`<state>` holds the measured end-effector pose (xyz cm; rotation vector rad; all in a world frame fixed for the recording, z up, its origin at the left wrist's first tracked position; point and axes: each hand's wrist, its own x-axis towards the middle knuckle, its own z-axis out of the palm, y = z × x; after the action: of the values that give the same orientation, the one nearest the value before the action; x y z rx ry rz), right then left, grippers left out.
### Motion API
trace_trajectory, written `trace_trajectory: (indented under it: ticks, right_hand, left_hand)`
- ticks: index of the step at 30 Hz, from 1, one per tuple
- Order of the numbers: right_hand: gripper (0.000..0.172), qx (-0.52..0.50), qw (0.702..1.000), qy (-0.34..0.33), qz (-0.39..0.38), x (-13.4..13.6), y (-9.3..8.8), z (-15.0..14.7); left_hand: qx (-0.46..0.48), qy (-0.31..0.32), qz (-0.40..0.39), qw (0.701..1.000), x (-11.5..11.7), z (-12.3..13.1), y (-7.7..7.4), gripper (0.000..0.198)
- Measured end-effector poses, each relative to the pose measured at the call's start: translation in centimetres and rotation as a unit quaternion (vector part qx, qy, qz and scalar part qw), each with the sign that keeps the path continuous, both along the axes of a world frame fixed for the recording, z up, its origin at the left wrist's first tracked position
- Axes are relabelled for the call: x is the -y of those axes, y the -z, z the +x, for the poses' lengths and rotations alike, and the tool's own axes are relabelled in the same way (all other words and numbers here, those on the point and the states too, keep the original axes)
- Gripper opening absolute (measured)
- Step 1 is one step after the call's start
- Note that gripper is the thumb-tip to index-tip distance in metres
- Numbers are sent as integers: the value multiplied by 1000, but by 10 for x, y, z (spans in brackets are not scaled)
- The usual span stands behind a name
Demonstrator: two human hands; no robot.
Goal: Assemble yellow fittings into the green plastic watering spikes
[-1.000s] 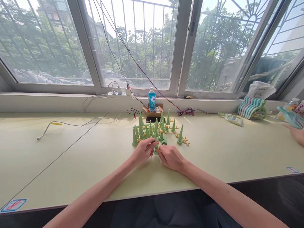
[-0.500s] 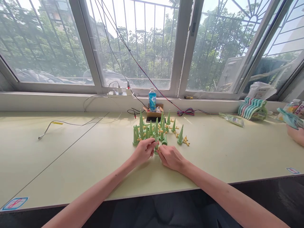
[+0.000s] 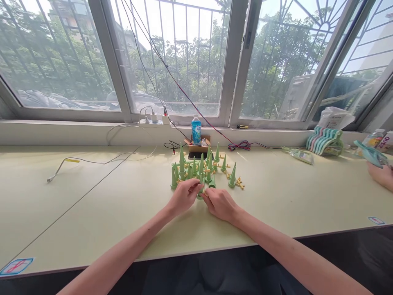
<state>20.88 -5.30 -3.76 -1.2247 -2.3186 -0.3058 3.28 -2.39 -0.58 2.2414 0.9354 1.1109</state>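
Note:
My left hand (image 3: pixel 183 194) is closed around a green watering spike (image 3: pixel 199 197), which stands upright on the table in front of me. Its thumb and fingers pinch the cone from the left. From the other side my right hand (image 3: pixel 221 201) is closed, its fingertips at the spike's lower part. A bit of a small yellow valve (image 3: pixel 206 191) shows between those fingertips, mostly hidden. Just behind my hands several more green spikes (image 3: pixel 181 166) stand close together, and one spike (image 3: pixel 212 181) leans or lies tilted. More yellow valves (image 3: pixel 240 183) lie beside the spike (image 3: pixel 232 176) on the right.
Behind the spikes are a dark phone (image 3: pixel 195 156), a small cardboard box (image 3: pixel 199 148) and a blue bottle (image 3: pixel 196 130). Cables (image 3: pixel 241 145) run along the table's back. Hangers (image 3: pixel 325 140) stand at the right, where another person's hand (image 3: pixel 380 175) holds something teal.
The view has shifted slightly. My two hands stay at the same spike, which has tilted or moved a little to the left. The other person's hand is slightly further into view.

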Motion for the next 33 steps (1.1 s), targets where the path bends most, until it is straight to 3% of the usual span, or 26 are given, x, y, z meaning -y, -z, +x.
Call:
trace_trajectory:
  ticks: [5, 18, 25, 31, 33]
  right_hand:
    - [35, -30, 999, 37, -21, 1, -1, 2]
    - [47, -54, 994, 93, -32, -7, -18, 16]
    - [38, -25, 987, 150, -52, -11, -26, 20]
    - [16, 61, 966, 232, -97, -17, -32, 23]
    - [24, 88, 956, 254, -118, -18, -34, 22]
  left_hand:
    - [-22, -38, 50, 998, -3, -3, 1, 34]
    - [-77, -52, 53, 994, -5, -4, 4, 34]
    - [-90, -54, 50, 993, -6, -5, 6, 30]
    - [-67, -68, 48, 994, -4, -5, 3, 23]
    - [-42, -88, 44, 994, -4, -6, 2, 24]
